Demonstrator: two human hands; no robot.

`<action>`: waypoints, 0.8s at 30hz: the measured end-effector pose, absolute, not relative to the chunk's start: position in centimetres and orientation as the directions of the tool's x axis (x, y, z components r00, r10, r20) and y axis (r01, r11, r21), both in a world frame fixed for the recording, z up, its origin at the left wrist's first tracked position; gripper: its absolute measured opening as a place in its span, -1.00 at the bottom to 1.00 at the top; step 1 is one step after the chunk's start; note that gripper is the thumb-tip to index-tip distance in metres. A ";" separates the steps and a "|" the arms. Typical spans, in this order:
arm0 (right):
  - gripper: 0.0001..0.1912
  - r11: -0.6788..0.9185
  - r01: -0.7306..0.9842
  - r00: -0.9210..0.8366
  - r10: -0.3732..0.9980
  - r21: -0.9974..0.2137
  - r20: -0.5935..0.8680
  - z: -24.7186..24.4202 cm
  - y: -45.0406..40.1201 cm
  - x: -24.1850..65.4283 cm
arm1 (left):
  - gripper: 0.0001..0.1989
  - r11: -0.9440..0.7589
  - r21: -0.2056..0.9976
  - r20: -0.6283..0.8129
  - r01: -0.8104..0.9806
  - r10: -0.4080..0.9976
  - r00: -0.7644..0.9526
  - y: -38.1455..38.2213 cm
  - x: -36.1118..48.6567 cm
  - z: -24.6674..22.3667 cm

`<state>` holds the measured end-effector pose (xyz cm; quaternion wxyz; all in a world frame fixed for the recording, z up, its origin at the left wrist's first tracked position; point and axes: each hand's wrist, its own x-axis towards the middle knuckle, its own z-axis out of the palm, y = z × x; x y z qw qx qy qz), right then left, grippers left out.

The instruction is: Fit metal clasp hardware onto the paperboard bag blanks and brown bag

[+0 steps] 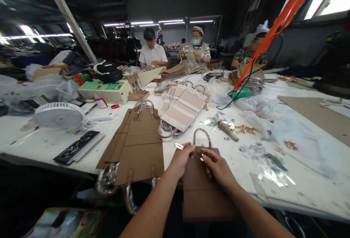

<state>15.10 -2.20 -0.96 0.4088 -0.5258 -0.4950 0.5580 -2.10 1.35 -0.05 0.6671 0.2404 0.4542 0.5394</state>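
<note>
Left fingers [188,149] clamp brown panel [201,187], right fingers [211,154] pinch fitting [202,157], panel lengthwise, handle [202,129] forward

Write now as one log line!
left hand: at brown panel | right hand: over same panel | metal tag: beside left hand

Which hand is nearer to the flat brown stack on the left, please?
Left: the left hand is right of the brown stack; the right hand is farther right, beyond the left hand.
</note>
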 end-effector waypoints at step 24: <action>-0.57 -0.118 0.453 -0.009 0.991 -0.883 -0.137 0.1 1.4 18.5 | -0.80 0.477 0.655 -0.434 -0.586 0.872 0.225 2.0 -2.3 -1.3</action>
